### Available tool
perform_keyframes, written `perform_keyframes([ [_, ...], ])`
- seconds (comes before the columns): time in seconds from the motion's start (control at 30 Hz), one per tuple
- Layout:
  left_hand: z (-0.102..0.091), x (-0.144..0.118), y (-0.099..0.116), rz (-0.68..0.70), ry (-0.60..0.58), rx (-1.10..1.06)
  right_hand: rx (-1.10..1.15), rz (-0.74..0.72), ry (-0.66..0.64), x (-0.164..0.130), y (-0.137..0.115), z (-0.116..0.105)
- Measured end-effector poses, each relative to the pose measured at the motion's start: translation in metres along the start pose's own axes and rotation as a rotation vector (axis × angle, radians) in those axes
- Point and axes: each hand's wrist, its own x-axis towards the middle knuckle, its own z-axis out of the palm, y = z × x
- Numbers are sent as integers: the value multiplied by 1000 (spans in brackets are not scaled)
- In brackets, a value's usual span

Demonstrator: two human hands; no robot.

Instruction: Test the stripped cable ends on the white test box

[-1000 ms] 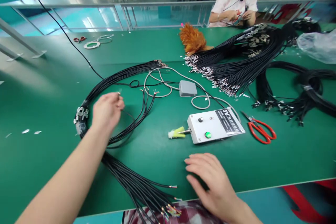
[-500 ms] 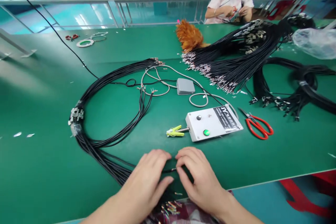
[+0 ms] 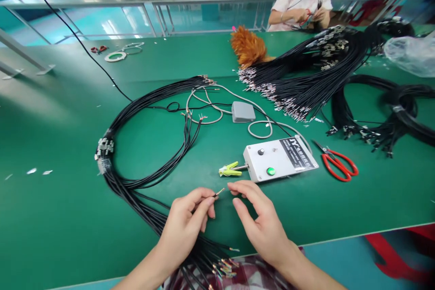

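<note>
Between thumb and fingers, my left hand (image 3: 190, 215) pinches one black cable (image 3: 215, 195) near its stripped end, where thin bare wires stick out to the right. My right hand (image 3: 260, 217) is just right of that end, thumb and fingers apart, with nothing in it. The cable bundle (image 3: 149, 213) curves from the left and passes under my left forearm; its stripped, coloured ends hang at the table's near edge. Beyond my hands stands a grey box (image 3: 280, 158) with a knob and a lit green button. A yellow-green clip (image 3: 231, 170) sits on the shaft at its left side.
Red-handled pliers (image 3: 336, 163) lie right of the box. A grey pedal (image 3: 243, 112) with a looped cord is behind it. Large cable bundles (image 3: 302, 72) and an orange feathery duster (image 3: 248, 47) fill the back right. Across the table, a person (image 3: 301, 9) handles cables.
My left hand has lifted the cable end up off the table, and its wires now show. My right hand has come away from the cable, fingers opened. The view has shifted slightly.
</note>
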Motion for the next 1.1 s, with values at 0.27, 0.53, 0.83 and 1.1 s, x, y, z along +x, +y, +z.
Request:
perform_keyframes([
  [0.27, 0, 1, -2, -21, 15, -23, -86, -101, 21, 2, -3, 9],
  [0.53, 3, 0, -4, -10, 43, -60, -375, -298, 46, -1, -7, 12],
  [0.83, 4, -2, -6, -33, 72, -107, -201, -167, 78, -4, -2, 15],
  [1.1, 5, -2, -10, -12, 66, -7, 452, 371, 85, 20, -11, 27],
])
